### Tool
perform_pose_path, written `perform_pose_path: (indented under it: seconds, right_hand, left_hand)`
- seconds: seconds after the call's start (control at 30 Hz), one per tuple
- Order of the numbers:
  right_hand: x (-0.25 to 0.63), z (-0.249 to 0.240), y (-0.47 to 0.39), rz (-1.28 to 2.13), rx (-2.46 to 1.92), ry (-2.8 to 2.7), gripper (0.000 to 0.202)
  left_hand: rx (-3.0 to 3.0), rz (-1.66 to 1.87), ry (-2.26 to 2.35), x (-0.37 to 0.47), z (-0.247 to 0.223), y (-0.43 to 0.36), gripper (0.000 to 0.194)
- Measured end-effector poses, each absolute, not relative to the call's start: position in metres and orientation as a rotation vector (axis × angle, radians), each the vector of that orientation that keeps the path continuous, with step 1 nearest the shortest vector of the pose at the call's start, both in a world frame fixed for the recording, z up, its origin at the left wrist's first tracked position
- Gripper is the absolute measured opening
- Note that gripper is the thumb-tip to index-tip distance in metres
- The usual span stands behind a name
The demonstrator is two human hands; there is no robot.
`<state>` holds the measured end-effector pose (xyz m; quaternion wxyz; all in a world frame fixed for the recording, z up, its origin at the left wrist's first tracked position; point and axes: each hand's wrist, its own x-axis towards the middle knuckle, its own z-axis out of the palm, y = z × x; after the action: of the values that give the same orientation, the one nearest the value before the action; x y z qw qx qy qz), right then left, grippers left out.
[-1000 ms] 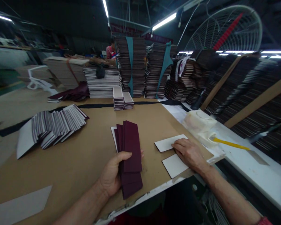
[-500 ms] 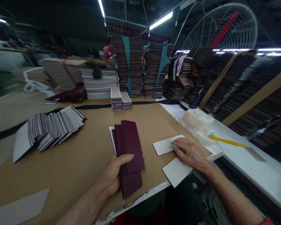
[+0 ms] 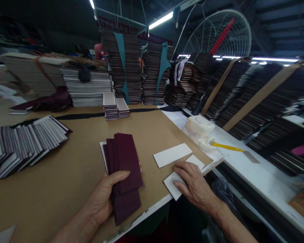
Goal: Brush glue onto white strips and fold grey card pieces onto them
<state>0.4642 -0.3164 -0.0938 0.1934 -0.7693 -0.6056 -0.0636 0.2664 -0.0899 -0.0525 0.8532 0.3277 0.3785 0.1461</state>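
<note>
A fanned bundle of maroon-faced boards (image 3: 128,158) is clasped in my left hand (image 3: 103,199), the thumb pressed on the front board and the fingers behind. One board at the bundle's left side shows a white face. My right hand (image 3: 192,184) rests over a white-faced board (image 3: 172,184) at the table's near edge, fingers lying on its upper part and thumb on its face. Just beyond lies another white-faced board (image 3: 172,155), untouched. The hand partly covers what it touches.
A fanned row of boards (image 3: 32,141) lies at the left. Two short stacks (image 3: 114,108) stand mid-table, before tall bound stacks (image 3: 125,67). To the right are a whitish container (image 3: 199,126) and a yellow-handled tool (image 3: 228,146). A caged fan (image 3: 220,37) rises behind.
The view has swung right, so the scene sits further left. My right hand has moved from the upper white-faced board to the nearer one. My left hand keeps hold of the maroon bundle.
</note>
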Motion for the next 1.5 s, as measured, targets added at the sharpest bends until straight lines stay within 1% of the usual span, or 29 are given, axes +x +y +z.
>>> perform_pose_path:
  seconds: [0.33, 0.43, 0.5, 0.57, 0.73, 0.83, 0.9, 1.0, 1.1, 1.2, 1.3, 1.4, 1.5]
  right_hand:
    - [0.476, -0.101, -0.305, -0.237, -2.204, -1.551, 0.029]
    - [0.474, -0.097, -0.303, -0.27, -2.15, -1.516, 0.028]
    - [0.471, -0.087, -0.296, -0.233, -2.042, -1.47, 0.027]
    - [0.465, -0.073, -0.281, -0.059, -1.914, -1.399, 0.028]
    - [0.436, -0.051, -0.228, 0.576, -1.722, -1.179, 0.034]
    - [0.423, -0.051, -0.204, 0.669, -1.685, -1.118, 0.039]
    - [0.424, -0.05, -0.197, 0.6, -1.705, -1.117, 0.045]
    - [0.449, -0.04, -0.197, 0.373, -1.766, -1.148, 0.046]
    - [0.498, -0.025, -0.197, -0.011, -1.871, -1.186, 0.04]
    - [0.544, -0.022, -0.194, -0.32, -1.973, -1.376, 0.029]
    - [0.566, -0.033, -0.194, -0.381, -2.057, -1.724, 0.02]
    - [0.566, -0.048, -0.198, -0.357, -2.1, -1.986, 0.021]
    - [0.564, -0.056, -0.206, -0.325, -2.133, -2.092, 0.022]
  left_hand:
    - [0.693, 0.277, 0.76, 0.265, -0.054, -0.087, 0.044]
    - [0.73, 0.313, 0.758, 0.264, -0.059, -0.09, 0.045]
    - [0.739, 0.342, 0.743, 0.264, -0.061, -0.095, 0.045]
    - [0.748, 0.379, 0.684, 0.264, -0.061, -0.098, 0.048]
    - [0.814, 0.414, 0.575, 0.263, -0.054, -0.103, 0.06]
    - [0.827, 0.398, 0.554, 0.261, -0.053, -0.104, 0.059]
    - [0.797, 0.378, 0.562, 0.262, -0.056, -0.103, 0.055]
    - [0.722, 0.356, 0.622, 0.265, -0.061, -0.099, 0.042]
    - [0.645, 0.361, 0.67, 0.267, -0.063, -0.094, 0.03]
    - [0.596, 0.414, 0.689, 0.268, -0.061, -0.089, 0.027]
    - [0.597, 0.461, 0.733, 0.266, -0.058, -0.086, 0.027]
    - [0.609, 0.467, 0.762, 0.266, -0.058, -0.085, 0.029]
    - [0.603, 0.444, 0.783, 0.267, -0.058, -0.084, 0.03]
